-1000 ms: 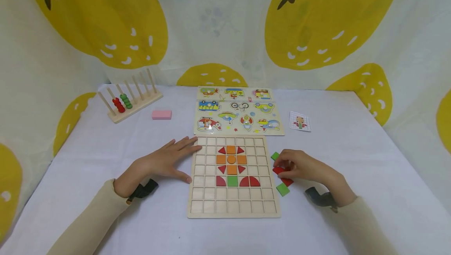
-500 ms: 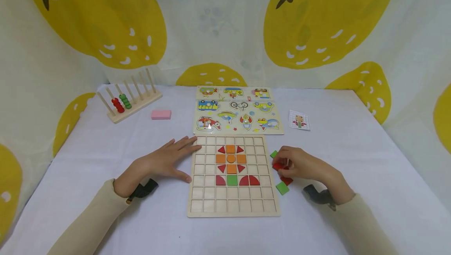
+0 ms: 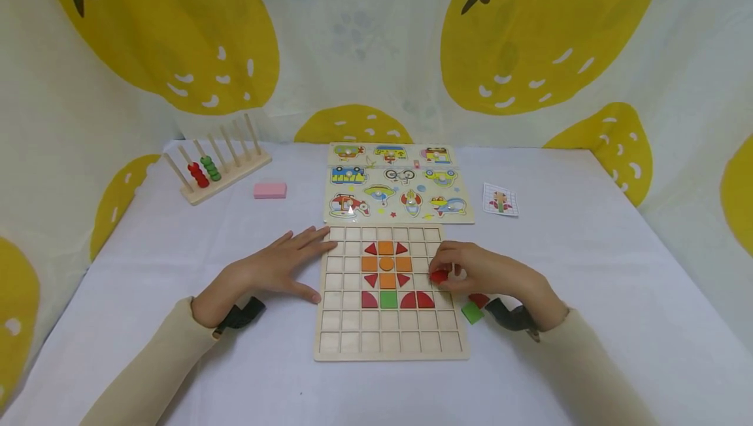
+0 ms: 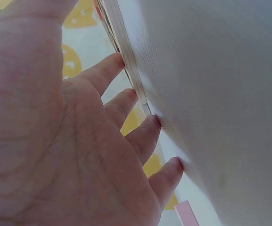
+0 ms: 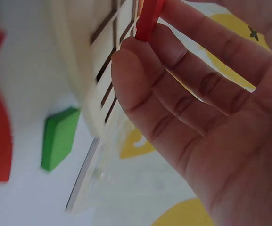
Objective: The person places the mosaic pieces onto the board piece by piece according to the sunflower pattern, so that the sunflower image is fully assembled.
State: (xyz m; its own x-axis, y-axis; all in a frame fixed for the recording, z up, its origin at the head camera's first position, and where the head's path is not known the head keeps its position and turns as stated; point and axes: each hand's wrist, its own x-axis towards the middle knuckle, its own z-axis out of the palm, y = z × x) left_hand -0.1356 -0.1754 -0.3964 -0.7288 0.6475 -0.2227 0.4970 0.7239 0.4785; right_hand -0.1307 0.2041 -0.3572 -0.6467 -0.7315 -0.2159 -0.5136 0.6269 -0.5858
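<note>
While the flat left hand point(image 3: 276, 269) steadies the grid board point(image 3: 388, 341), the right hand point(image 3: 476, 272) pinches a red piece point(image 3: 438, 276).

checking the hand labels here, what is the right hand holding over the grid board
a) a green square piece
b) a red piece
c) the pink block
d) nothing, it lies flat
b: the right hand pinches a red piece in its fingertips over the right side of the grid board; the right wrist view shows the same red piece between the fingers, while a green square piece lies loose on the table beside the board.
</note>
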